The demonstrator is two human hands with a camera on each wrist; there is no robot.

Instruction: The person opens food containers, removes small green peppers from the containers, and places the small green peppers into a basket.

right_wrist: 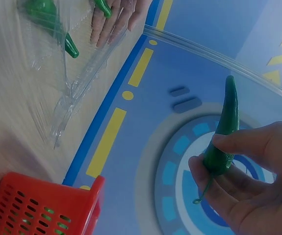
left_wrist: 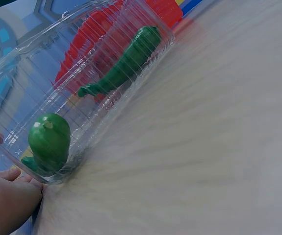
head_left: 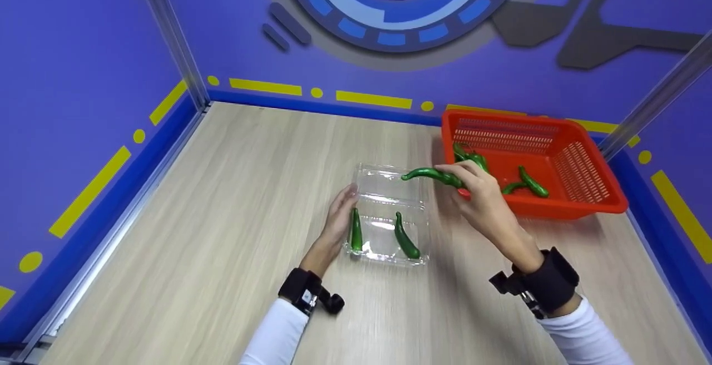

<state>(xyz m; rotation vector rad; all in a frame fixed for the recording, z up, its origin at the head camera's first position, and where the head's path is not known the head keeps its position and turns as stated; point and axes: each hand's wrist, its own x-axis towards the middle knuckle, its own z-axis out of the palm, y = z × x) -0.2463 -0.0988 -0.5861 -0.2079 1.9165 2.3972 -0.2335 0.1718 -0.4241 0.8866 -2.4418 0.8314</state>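
Observation:
My right hand (head_left: 481, 201) pinches a green chili pepper (head_left: 427, 172) between thumb and fingers, above the table between the plastic box and the basket. In the right wrist view, a thin loop hangs from the thick end of that pepper. A clear plastic clamshell box (head_left: 382, 255) lies unfolded on the table. Two more green peppers are in its near half, one (head_left: 356, 231) along the left side, another (head_left: 406, 240) toward the right. With fingers extended along the outer wall, my left hand (head_left: 338, 216) touches the box's left side.
At the back right stands a red plastic basket (head_left: 562, 207) with slotted walls and several green peppers (head_left: 533, 182) inside. Blue printed panels (head_left: 361, 64) enclose the wooden table (head_left: 233, 203) at the back and both sides.

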